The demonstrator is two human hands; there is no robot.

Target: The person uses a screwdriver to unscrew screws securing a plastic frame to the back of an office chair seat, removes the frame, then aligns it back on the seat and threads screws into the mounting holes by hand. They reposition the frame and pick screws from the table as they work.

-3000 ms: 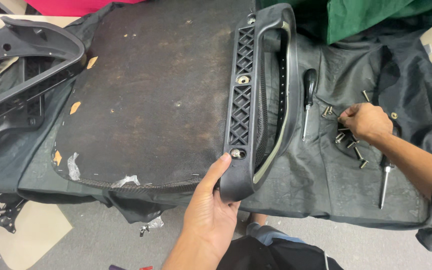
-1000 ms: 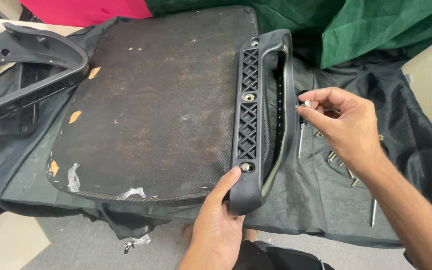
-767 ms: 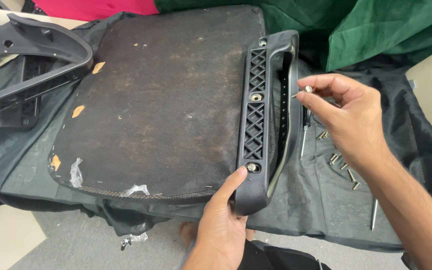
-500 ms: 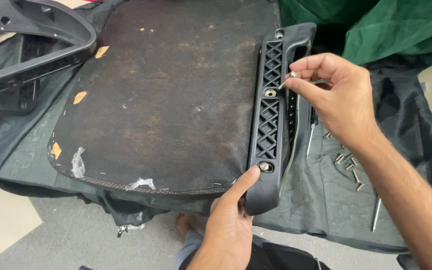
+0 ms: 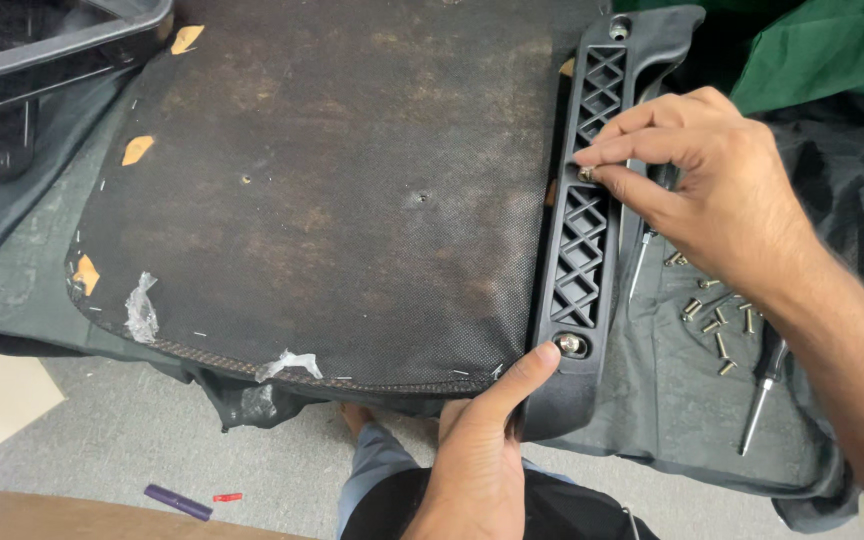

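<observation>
Lying flat on the dark cloth point(image 5: 652, 420), the upturned seat base point(image 5: 332, 200) carried a black latticed armrest bracket point(image 5: 584, 230) along its right edge, long axis running near to far. The left hand point(image 5: 482, 450) clamped the bracket's near end, thumb beside the lower bolt point(image 5: 570, 345). The right hand point(image 5: 712, 190) pinched a bolt point(image 5: 586, 174) at the middle hole, fingertips together; loose bolts point(image 5: 717, 325) lay well right.

The right hand point(image 5: 722, 200) hides the bracket's point(image 5: 582, 250) middle screw.
</observation>
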